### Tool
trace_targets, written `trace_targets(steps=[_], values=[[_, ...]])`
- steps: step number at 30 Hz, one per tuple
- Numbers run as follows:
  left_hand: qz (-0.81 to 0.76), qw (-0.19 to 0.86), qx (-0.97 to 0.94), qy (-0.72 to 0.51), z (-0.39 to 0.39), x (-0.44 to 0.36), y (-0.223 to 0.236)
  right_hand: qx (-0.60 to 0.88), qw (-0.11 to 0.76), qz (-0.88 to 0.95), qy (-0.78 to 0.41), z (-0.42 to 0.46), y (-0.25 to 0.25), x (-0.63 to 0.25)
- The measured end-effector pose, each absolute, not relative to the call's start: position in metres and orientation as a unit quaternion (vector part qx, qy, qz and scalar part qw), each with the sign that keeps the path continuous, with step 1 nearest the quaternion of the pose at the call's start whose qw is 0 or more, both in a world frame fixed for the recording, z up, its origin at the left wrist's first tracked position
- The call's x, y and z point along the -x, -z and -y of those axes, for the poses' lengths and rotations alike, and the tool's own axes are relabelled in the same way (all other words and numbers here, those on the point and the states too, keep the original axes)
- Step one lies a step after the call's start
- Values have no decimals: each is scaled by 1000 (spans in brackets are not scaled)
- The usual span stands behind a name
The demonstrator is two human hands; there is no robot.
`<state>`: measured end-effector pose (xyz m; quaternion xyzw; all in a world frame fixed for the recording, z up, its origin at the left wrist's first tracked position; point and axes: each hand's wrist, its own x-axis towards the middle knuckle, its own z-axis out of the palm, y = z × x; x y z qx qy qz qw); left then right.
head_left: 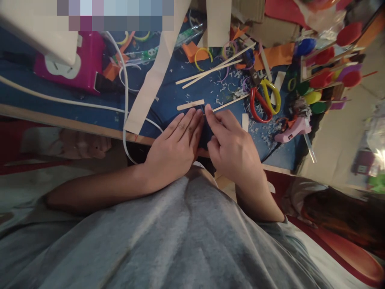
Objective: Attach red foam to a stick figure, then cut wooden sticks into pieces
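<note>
My left hand (177, 144) lies with its fingers stretched out near the table's front edge, fingertips just below a short wooden craft stick (191, 104) with one rounded end. Close beside it, my right hand (233, 140) is closed, its index finger pointing forward and the others curled in. What the right hand grips is hidden; a small dark shape shows by its index fingertip. A thin wooden stick (230, 103) runs from behind that index finger toward the scissors (261, 102) with red and yellow handles. Two more thin sticks (207, 73) lie farther back.
Paper scraps (237, 80) litter the blue tabletop (168, 94). At the right are a pink glue gun (293, 129) and several coloured spoon-like pieces (323, 80). A white strip (150, 88), a white cable (75, 100) and a magenta socket box (72, 64) occupy the left.
</note>
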<state>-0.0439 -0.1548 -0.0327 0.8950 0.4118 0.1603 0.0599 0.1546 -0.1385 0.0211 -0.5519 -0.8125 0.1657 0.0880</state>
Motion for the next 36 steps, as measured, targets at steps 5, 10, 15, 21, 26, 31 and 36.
trace_targets(steps=[5, 10, 15, 21, 26, 31, 36], values=[[-422, 95, -884, -176, 157, 43, 35, 552, 112, 808, -176, 153, -22, -161], [-419, 61, -890, -170, 156, 42, 33, 547, 112, 811, -173, 159, -23, -163], [-412, 46, -894, -171, 151, 44, 31, 540, 112, 819, -160, 151, -22, -158], [-421, 99, -883, -180, 152, 44, 35, 545, 102, 817, -162, 143, -23, -152], [-428, 106, -879, -183, 152, 42, 36, 548, 93, 816, -159, 136, -22, -150], [-424, 93, -884, -174, 150, 43, 34, 555, 93, 812, -156, 135, -20, -149], [-420, 106, -886, -164, 148, 44, 31, 555, 114, 808, -163, 145, -20, -152]])
